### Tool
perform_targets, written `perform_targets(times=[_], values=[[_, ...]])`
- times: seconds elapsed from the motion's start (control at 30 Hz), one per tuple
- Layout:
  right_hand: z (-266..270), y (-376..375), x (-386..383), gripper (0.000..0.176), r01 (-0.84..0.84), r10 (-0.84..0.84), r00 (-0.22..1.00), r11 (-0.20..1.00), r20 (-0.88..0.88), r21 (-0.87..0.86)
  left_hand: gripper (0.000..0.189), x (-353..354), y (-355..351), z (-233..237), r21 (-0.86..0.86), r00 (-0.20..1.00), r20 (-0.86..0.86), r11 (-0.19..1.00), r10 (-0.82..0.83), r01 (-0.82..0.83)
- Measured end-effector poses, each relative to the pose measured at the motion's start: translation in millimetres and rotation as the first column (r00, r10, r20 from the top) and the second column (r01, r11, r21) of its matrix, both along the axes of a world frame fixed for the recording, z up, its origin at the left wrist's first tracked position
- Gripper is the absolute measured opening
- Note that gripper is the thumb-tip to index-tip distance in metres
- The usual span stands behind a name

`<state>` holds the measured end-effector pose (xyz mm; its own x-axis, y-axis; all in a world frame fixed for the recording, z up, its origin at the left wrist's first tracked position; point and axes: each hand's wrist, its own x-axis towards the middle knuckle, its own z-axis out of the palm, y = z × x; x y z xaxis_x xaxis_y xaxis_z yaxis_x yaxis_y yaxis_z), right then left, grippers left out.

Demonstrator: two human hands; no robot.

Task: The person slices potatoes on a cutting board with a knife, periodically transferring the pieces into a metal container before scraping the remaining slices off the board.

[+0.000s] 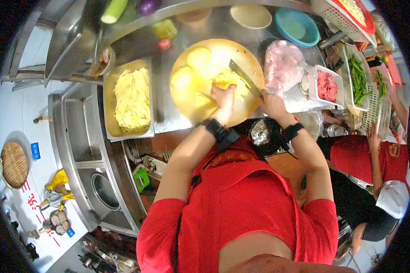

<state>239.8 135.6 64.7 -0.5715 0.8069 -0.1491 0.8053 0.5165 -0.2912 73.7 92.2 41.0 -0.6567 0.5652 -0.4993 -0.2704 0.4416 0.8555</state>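
My left hand is closed over a stack of sliced potato on a round cutting board, thumb out to the side. In my right hand is the handle of a cleaver, its blade slanting up and left beside the slices. Peeled potatoes lie on the board's left half, and another pale yellow piece sits near my left wrist. To the left, a metal tray is filled with potato shreds.
Right of the board are a plastic bag of pale meat, a tub of minced meat and a basket of green peppers. Bowls stand behind. A co-worker in red is at the right. A sink lies left.
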Motion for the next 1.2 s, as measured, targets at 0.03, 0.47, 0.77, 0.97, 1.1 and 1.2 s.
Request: perform_targets(times=[0.03,0.47,0.77,0.97,1.1,1.2], values=[[-7.8,-3.0,1.4,0.025,-0.013,0.013,1.000,1.000,-0.001,-0.005,0.087,1.7,1.4,-3.9,-0.005,1.000,-0.001,1.000,0.013,-0.013],[17.8,-48.6,-22.3,0.031,0.015,-0.217,0.917,0.856,-0.334,-0.516,0.070,-0.8,-2.1,-27.0,0.262,0.963,-0.262,0.965,0.061,0.010],[86.4,-78.7,-163.6,0.030,-0.175,-0.010,0.908,0.899,-0.419,-0.401,0.052,-150.0,-64.8,96.9,0.651,0.937,-0.183,0.751,0.297,-0.111],[97.3,-97.3,-256.0,0.031,-0.360,0.322,0.906,0.927,-0.274,-0.102,0.048,-306.6,-139.4,27.7,-0.031,0.699,-0.712,0.998,-0.057,0.049],[98.4,-97.9,-268.7,0.034,-0.442,0.423,0.880,0.896,-0.214,-0.045,0.032,-346.6,-182.9,60.6,-0.246,0.554,-0.803,0.969,-0.217,0.023],[90.7,-94.4,-280.5,0.030,-0.500,0.500,0.866,0.866,0.002,-0.010,0.019,-338.6,-187.7,92.2,0.114,0.686,-0.721,0.960,-0.098,0.257]])
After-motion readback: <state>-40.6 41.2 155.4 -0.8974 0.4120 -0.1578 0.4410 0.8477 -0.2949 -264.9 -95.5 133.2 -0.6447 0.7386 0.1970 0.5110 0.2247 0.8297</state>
